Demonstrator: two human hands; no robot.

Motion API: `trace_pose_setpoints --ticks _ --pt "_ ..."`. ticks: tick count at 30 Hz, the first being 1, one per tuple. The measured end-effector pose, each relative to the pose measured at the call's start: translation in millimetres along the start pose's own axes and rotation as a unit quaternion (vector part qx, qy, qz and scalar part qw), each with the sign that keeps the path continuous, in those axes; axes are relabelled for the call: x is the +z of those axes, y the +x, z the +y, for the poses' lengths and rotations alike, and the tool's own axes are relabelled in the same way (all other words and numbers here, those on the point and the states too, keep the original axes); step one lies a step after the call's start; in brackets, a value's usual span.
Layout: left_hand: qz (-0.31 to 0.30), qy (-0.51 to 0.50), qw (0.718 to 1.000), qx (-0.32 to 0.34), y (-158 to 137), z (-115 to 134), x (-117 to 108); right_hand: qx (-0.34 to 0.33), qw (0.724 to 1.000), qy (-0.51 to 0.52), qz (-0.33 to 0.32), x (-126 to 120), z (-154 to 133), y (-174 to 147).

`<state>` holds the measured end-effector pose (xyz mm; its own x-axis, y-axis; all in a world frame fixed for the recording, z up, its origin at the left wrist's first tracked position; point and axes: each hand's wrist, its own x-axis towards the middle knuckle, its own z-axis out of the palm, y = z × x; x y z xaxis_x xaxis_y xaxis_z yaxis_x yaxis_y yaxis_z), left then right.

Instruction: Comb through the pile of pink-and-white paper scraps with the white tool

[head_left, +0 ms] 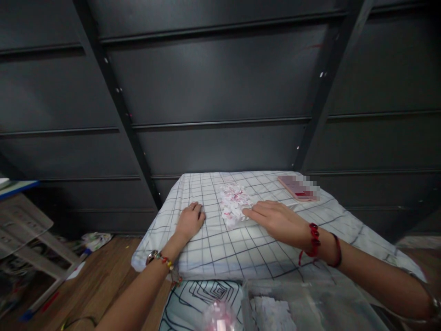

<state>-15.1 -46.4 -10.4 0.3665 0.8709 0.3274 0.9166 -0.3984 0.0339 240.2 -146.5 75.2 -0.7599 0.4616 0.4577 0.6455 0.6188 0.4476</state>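
Observation:
A clear plastic bag of small white pieces with pink-red marks (234, 202) lies on the checked white cloth (213, 243). My right hand (275, 218) rests over the bag's right side with its fingers stretched out and close together. Part of the clear plastic shows behind that hand, and its palm side is hidden. To the left of the bag, apart from it, my left hand (190, 221) lies on the cloth, palm down. Its fingers are loosely bent and nothing shows in them.
A phone (298, 187) lies at the cloth's back right. Nearest me are a clear plastic bin (310, 294) with white pieces (272, 312) inside and a pink item in clear wrap (220, 315). A dark panelled wall (220, 82) stands behind; a small desk (24, 225) stands left.

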Motion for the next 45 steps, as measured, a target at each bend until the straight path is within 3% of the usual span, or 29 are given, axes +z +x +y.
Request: trace_pose_setpoints --ticks 5,13,25,32,39,45 --pt "0.001 -0.003 1.000 -0.002 1 1 -1 0.020 1.000 -0.004 -0.008 -3 0 -3" --pt "0.006 -0.008 1.000 -0.003 0 0 -1 0.088 0.992 -0.008 -0.087 1 1 2" --pt "0.000 0.000 1.000 0.002 1 0 1 0.090 0.983 0.067 -0.147 -6 9 16" --pt "0.002 -0.001 1.000 0.003 1 0 2 0.075 0.982 0.096 -0.145 -11 6 17" --pt "0.003 -0.002 1.000 0.000 1 1 0 0.060 0.990 0.056 -0.112 -5 0 20" --pt "0.007 -0.006 1.000 -0.005 1 -1 3 0.045 0.993 0.046 -0.103 -15 -5 11"
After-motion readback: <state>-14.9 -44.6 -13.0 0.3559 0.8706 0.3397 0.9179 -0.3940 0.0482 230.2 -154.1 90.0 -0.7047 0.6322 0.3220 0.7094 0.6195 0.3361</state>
